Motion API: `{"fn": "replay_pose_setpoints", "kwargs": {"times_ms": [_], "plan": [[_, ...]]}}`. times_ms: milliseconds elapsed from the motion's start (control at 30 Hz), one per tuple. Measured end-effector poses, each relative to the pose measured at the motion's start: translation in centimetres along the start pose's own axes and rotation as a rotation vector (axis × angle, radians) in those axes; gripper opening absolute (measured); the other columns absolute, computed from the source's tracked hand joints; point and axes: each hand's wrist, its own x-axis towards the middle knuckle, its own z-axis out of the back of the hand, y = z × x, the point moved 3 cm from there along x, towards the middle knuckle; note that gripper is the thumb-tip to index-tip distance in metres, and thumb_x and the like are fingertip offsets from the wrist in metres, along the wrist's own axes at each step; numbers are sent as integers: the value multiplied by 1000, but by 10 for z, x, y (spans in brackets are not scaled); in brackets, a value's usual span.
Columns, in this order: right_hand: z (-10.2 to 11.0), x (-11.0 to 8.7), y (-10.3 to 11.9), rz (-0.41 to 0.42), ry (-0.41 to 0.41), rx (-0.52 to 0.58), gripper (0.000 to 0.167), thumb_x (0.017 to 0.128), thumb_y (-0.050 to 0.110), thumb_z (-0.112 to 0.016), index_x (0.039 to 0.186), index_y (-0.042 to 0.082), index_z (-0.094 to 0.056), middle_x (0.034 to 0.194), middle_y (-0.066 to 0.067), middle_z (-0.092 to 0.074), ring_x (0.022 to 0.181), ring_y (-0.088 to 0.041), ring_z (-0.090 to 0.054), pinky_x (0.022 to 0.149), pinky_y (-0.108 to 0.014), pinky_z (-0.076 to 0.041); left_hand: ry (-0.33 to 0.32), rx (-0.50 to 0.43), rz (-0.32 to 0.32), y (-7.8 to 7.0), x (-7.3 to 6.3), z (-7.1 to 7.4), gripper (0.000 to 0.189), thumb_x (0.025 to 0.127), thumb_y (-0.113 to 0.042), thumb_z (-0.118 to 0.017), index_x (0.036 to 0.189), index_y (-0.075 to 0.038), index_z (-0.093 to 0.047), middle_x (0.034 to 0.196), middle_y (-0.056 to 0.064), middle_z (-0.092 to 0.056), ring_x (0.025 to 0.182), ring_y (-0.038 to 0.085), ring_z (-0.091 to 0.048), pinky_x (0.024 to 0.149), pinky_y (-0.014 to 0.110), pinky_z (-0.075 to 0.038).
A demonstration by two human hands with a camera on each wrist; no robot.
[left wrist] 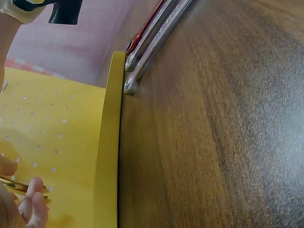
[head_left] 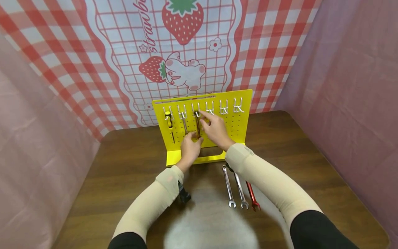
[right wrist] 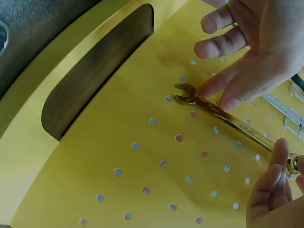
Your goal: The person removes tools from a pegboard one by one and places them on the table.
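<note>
A gold combination wrench [right wrist: 228, 118] marked 10mm lies along the yellow pegboard [head_left: 236, 128], its ring end up at a white hook [head_left: 195, 107]. My left hand [head_left: 190, 148] pinches the shaft by the open end between thumb and fingertip; its other fingers stand off the metal. Up at the ring end, my right hand [head_left: 216, 129] holds with index finger and thumb, partly cut off in the right wrist view. To the left hang a silver wrench [head_left: 185, 124] and a yellow-and-black screwdriver [head_left: 169, 121], each on its own hook.
Two silver wrenches [head_left: 229, 188] and a red wrench [head_left: 252, 197] lie on the wooden table [head_left: 133, 166] in front of the board, below my right forearm. More hooks [head_left: 238, 105] line the board's right side. Behind it hangs a checked strawberry cloth [head_left: 264, 52].
</note>
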Motion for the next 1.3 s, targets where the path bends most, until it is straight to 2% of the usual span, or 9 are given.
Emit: {"fn": "replay_pose_setpoints", "kwargs": {"times_ms": [133, 367, 467, 600, 733, 900, 1133, 1300], "plan": [[-3, 5, 3, 5, 6, -11, 46, 99, 5, -62, 144, 11, -56, 108, -9, -68, 52, -14, -51, 50, -28, -46, -3, 18, -8, 0, 2, 1, 35, 94, -21, -73, 123, -3, -68, 119, 11, -68, 115, 30, -61, 97, 46, -48], [-12, 9, 6, -67, 65, 11, 54, 99, 3, -60, 151, 14, -48, 108, -7, -60, 46, -15, -45, 43, -26, -38, -2, 52, -22, 2, 2, 2, 31, 93, -21, -73, 118, -2, -70, 112, 12, -70, 109, 31, -64, 94, 45, -49], [-14, 10, 9, -105, 83, 65, 55, 100, 3, -58, 152, 14, -46, 108, -8, -57, 52, -23, -55, 43, -25, -39, -10, 66, -30, 3, 3, 3, 30, 93, -22, -73, 116, -3, -71, 109, 11, -71, 106, 30, -65, 92, 44, -50], [-14, 11, 11, -148, 72, 151, 51, 101, 2, -57, 150, 14, -48, 107, -11, -59, 69, -36, -68, 44, -26, -40, -6, 70, -35, 3, 3, 4, 27, 94, -21, -73, 113, -3, -73, 106, 10, -73, 103, 30, -66, 89, 44, -51], [-13, 8, 10, -175, 60, 187, 47, 102, 3, -55, 147, 15, -51, 109, -12, -61, 78, -38, -71, 43, -26, -40, 16, 53, -22, 4, 2, 5, 24, 94, -21, -72, 111, -4, -75, 105, 10, -73, 102, 30, -66, 87, 45, -52], [-13, 7, 7, -167, 30, 201, 42, 103, 3, -54, 143, 13, -55, 111, -14, -62, 77, -37, -71, 43, -24, -40, 38, 38, -13, 5, -1, 4, 22, 96, -21, -71, 110, -4, -76, 106, 10, -74, 99, 29, -67, 82, 44, -54], [-11, 5, 7, -161, 3, 217, 36, 104, 8, -54, 139, 14, -60, 117, -16, -64, 74, -34, -71, 38, -25, -35, 94, -19, 0, 13, -3, 3, 20, 97, -20, -70, 108, -6, -76, 103, 10, -74, 70, 19, -68, 62, 33, -53], [-8, 3, 9, -158, -11, 241, 32, 104, 8, -55, 134, 13, -64, 110, -12, -66, 72, -33, -70, 38, -25, -36, 137, -74, -5, 15, -6, 3, 18, 96, -17, -70, 105, -4, -77, 99, 11, -74, 65, 19, -70, 57, 30, -52]]}}
